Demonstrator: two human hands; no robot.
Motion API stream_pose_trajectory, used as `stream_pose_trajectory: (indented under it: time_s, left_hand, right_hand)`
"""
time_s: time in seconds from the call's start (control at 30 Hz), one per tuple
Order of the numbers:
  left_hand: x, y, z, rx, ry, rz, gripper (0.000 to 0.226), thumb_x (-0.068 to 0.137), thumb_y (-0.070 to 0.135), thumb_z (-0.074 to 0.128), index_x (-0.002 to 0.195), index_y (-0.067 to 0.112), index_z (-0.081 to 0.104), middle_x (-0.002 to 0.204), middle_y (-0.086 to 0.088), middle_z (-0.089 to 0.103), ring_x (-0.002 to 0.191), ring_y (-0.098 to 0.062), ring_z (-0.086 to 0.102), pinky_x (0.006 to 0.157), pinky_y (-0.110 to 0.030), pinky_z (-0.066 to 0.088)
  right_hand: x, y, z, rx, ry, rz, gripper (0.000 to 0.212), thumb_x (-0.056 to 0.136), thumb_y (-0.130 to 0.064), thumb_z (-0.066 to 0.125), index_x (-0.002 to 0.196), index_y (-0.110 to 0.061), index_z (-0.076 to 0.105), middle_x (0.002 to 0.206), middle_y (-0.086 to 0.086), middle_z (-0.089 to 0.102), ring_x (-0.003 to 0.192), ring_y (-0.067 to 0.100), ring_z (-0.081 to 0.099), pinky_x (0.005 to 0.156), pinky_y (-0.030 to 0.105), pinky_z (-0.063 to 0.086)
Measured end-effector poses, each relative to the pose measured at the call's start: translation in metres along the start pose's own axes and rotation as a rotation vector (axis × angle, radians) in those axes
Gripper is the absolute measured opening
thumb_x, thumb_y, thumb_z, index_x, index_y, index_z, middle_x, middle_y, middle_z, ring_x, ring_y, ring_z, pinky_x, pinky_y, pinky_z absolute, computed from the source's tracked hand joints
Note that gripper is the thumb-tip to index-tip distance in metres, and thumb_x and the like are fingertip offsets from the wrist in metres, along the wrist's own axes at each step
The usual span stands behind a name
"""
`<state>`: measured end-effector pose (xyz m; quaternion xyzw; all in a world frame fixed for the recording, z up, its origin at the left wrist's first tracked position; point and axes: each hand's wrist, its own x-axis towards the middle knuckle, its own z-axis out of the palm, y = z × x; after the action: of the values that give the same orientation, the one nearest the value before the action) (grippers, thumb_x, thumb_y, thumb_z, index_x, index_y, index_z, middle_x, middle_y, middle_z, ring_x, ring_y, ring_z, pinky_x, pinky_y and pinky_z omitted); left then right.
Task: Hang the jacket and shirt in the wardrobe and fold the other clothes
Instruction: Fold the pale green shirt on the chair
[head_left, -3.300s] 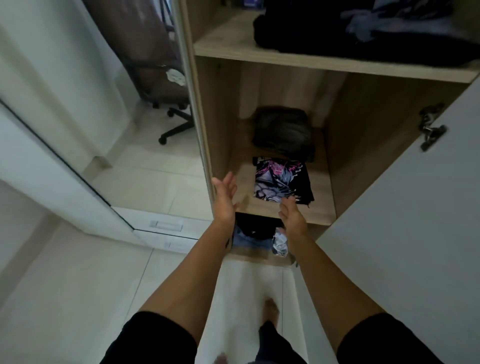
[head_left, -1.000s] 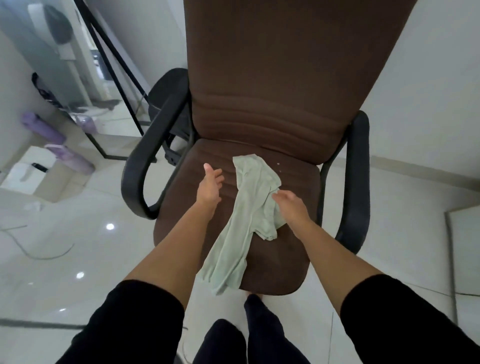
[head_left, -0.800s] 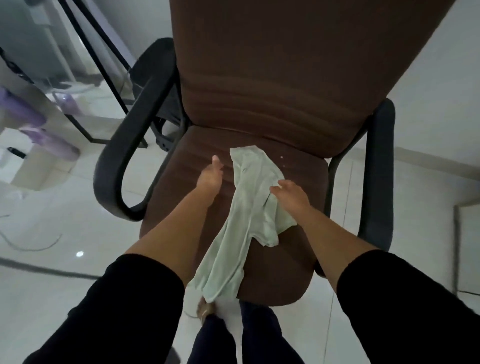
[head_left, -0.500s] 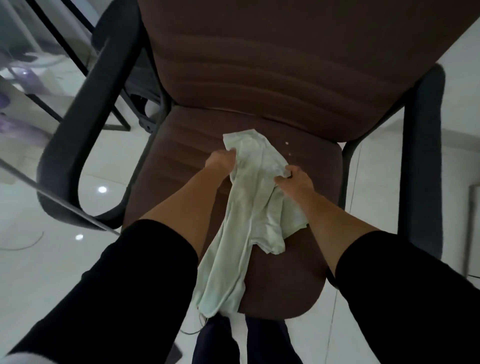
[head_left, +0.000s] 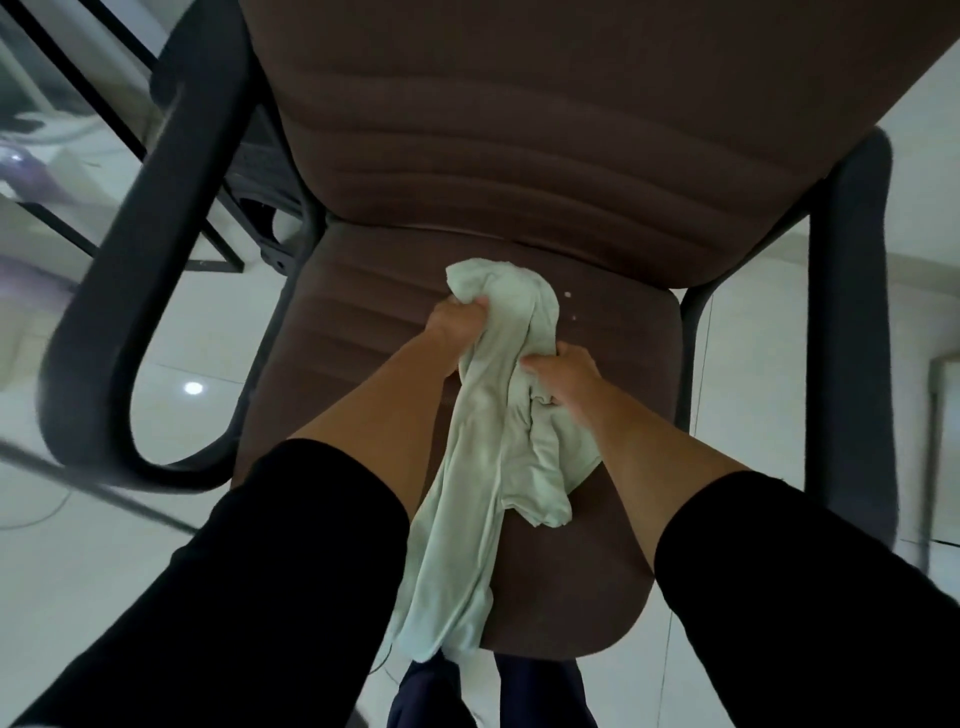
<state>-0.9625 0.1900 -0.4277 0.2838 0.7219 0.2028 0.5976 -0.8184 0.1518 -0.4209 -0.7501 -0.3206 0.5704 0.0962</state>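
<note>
A pale green garment (head_left: 488, 447) lies crumpled along the seat of a brown office chair (head_left: 363, 322), its lower end hanging over the seat's front edge. My left hand (head_left: 457, 325) grips the garment near its top end. My right hand (head_left: 558, 371) is closed on a bunch of the cloth at its right side, slightly lower. Both forearms reach down from black sleeves.
The chair's tall brown backrest (head_left: 519, 104) rises straight ahead. Black armrests (head_left: 135, 291) curve on the left and stand on the right (head_left: 847, 322). Glossy white floor tiles (head_left: 78, 545) surround the chair. A black-framed glass panel (head_left: 83, 83) stands at the upper left.
I turned from the wardrobe to the chair. Both hands went from open above the green garment to gripping it, and the view has come closer to the seat.
</note>
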Motion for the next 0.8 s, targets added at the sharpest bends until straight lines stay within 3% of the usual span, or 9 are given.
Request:
stream_pose_trajectory:
  time_s: [0.27, 0.43, 0.57, 0.63, 0.7, 0.8]
  left_hand:
    - [-0.084, 0.056, -0.054, -0.056, 0.082, 0.114, 0.044, 0.098, 0.035, 0.045, 0.134, 0.009, 0.048, 0.129, -0.006, 0.054, 0.120, -0.028, 0.051, 0.104, -0.040, 0.042]
    - [-0.163, 0.095, -0.097, -0.007, 0.146, 0.268, 0.044, 0.098, 0.033, 0.043, 0.135, 0.010, 0.047, 0.133, -0.005, 0.051, 0.120, -0.027, 0.050, 0.103, -0.037, 0.040]
    - [-0.234, 0.128, -0.126, 0.020, 0.200, 0.439, 0.039, 0.099, 0.031, 0.040, 0.131, 0.011, 0.051, 0.121, -0.006, 0.055, 0.105, -0.023, 0.051, 0.088, -0.031, 0.040]
    - [-0.271, 0.149, -0.140, -0.023, 0.220, 0.530, 0.037, 0.099, 0.031, 0.042, 0.128, 0.011, 0.053, 0.112, -0.003, 0.055, 0.099, -0.020, 0.051, 0.085, -0.031, 0.041]
    - [-0.305, 0.169, -0.155, -0.065, 0.248, 0.630, 0.035, 0.097, 0.031, 0.046, 0.123, 0.011, 0.057, 0.112, -0.005, 0.058, 0.102, -0.023, 0.056, 0.090, -0.035, 0.046]
    - [-0.352, 0.195, -0.178, -0.159, 0.262, 0.764, 0.020, 0.095, 0.030, 0.050, 0.106, 0.020, 0.063, 0.113, -0.006, 0.064, 0.104, -0.025, 0.060, 0.096, -0.041, 0.048]
  right_hand:
    - [-0.089, -0.043, -0.031, 0.034, 0.005, -0.160, 0.041, 0.089, -0.030, 0.060, 0.127, -0.016, 0.057, 0.118, 0.004, 0.063, 0.105, 0.024, 0.062, 0.095, 0.035, 0.050]
    - [-0.172, -0.074, -0.048, 0.044, 0.057, -0.315, 0.029, 0.088, -0.029, 0.062, 0.115, -0.017, 0.064, 0.111, 0.000, 0.067, 0.098, 0.021, 0.065, 0.095, 0.038, 0.051]
    - [-0.248, -0.100, -0.073, 0.037, 0.135, -0.486, 0.011, 0.086, -0.029, 0.065, 0.095, -0.024, 0.066, 0.099, 0.001, 0.070, 0.091, 0.021, 0.067, 0.091, 0.041, 0.053]
    - [-0.286, -0.114, -0.089, -0.017, 0.216, -0.574, 0.017, 0.083, -0.030, 0.068, 0.090, -0.014, 0.068, 0.097, 0.007, 0.071, 0.088, 0.024, 0.067, 0.086, 0.039, 0.054]
    - [-0.326, -0.130, -0.104, -0.052, 0.286, -0.666, 0.027, 0.081, -0.033, 0.069, 0.087, -0.006, 0.067, 0.087, 0.011, 0.068, 0.077, 0.022, 0.063, 0.072, 0.033, 0.050]
    - [-0.385, -0.153, -0.122, -0.069, 0.339, -0.768, 0.024, 0.084, -0.032, 0.067, 0.068, -0.015, 0.060, 0.065, 0.001, 0.054, 0.058, 0.014, 0.047, 0.055, 0.026, 0.036]
